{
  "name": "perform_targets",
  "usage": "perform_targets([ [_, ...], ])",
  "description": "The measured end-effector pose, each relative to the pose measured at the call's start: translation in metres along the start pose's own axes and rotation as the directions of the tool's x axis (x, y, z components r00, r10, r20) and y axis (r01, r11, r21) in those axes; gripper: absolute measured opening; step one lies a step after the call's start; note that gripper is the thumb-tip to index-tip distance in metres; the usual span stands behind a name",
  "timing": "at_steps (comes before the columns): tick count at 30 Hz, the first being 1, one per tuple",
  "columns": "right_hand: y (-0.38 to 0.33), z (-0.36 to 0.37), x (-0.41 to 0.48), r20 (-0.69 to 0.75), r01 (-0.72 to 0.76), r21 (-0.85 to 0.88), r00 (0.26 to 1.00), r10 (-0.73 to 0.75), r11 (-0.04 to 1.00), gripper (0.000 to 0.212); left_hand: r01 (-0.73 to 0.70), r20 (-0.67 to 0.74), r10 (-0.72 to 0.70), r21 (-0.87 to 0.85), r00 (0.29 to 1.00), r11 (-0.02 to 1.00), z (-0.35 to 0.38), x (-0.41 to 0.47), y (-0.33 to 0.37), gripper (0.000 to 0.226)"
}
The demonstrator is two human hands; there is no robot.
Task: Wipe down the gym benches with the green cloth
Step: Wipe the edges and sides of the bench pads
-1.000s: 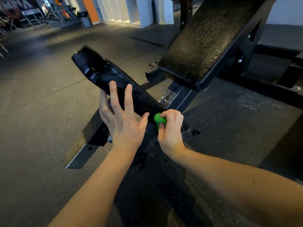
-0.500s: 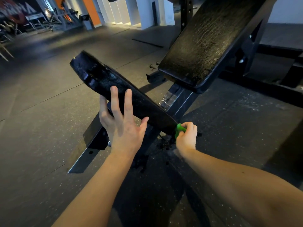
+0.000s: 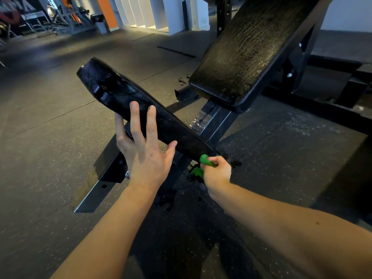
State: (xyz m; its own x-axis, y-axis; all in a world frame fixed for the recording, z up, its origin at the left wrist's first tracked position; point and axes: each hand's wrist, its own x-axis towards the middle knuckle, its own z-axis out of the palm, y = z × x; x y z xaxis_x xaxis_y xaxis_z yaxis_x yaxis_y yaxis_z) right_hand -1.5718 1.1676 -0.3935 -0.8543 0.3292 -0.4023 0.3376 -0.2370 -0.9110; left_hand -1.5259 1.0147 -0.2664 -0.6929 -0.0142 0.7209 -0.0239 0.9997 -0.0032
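Left hand (image 3: 144, 152) rests flat, fingers straight, on the seat pad (image 3: 141, 113) — right hand (image 3: 217, 172) grips the green cloth (image 3: 204, 160) at the pad's lower-right end; pad's long axis climbs toward upper left.

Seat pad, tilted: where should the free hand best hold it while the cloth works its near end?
Probably mid-length on its long left edge, coming from the left. The seat pad is narrow and tilted, so the left hand can brace it there, clear of the green cloth the right hand grips at the near end.
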Motion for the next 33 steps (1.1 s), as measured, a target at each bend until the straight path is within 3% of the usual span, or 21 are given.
perform_targets([
  [5, -0.016, -0.007, 0.015, -0.101, 0.010, 0.049, 0.995, -0.005, 0.999, 0.027, 0.004, 0.008, -0.004, -0.010, 1.000, 1.000, -0.002, 0.000, -0.003, 0.095],
  [9, -0.038, -0.014, 0.031, -0.026, -0.018, 0.109, 0.999, 0.021, 0.994, 0.024, 0.003, 0.012, -0.003, -0.005, 1.000, 1.000, 0.000, 0.000, -0.004, 0.095],
  [13, -0.041, -0.016, 0.033, 0.104, -0.183, 0.220, 0.981, 0.163, 0.958, 0.033, -0.007, 0.006, 0.007, -0.026, 1.000, 1.000, 0.002, -0.001, -0.003, 0.093],
  [20, -0.053, -0.017, 0.015, 0.016, -0.149, 0.088, 0.989, 0.149, 0.985, 0.027, 0.025, 0.042, -0.020, -0.106, 0.999, 0.994, -0.007, 0.007, -0.010, 0.092],
  [26, -0.061, -0.005, 0.002, -0.099, -0.185, 0.046, 0.977, 0.189, 0.982, 0.007, 0.049, 0.066, -0.040, -0.141, 0.997, 0.989, -0.016, 0.010, -0.008, 0.091],
  [33, -0.075, 0.010, -0.025, -0.087, -0.104, 0.038, 0.990, 0.107, 0.994, 0.022, 0.011, 0.039, -0.006, -0.131, 0.999, 0.991, -0.011, 0.006, -0.008, 0.087],
])
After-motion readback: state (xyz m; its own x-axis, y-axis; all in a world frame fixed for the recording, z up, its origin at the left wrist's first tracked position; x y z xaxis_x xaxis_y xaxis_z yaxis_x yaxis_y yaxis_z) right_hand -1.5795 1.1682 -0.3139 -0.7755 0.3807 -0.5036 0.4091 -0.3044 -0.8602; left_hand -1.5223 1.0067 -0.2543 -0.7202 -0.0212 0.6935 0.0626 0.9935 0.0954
